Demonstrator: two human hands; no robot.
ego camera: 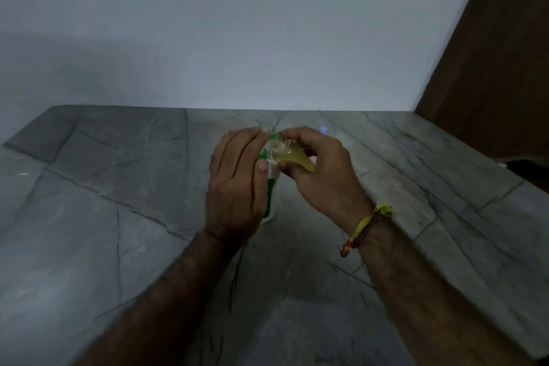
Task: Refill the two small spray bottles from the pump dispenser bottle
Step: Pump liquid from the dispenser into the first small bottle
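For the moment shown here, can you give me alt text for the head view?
Over a grey stone counter, the right hand holds a small uncapped bottle of yellowish liquid, tilted with its threaded neck toward a green nozzle at the left hand's fingertips. A white and green bottle stands partly hidden behind the left hand.

Yellow liquid is seen in the clear small bottle (292, 157). The pump bottle (271, 184) is coloured white and green. The grey counter (118, 187) is veined darkly.
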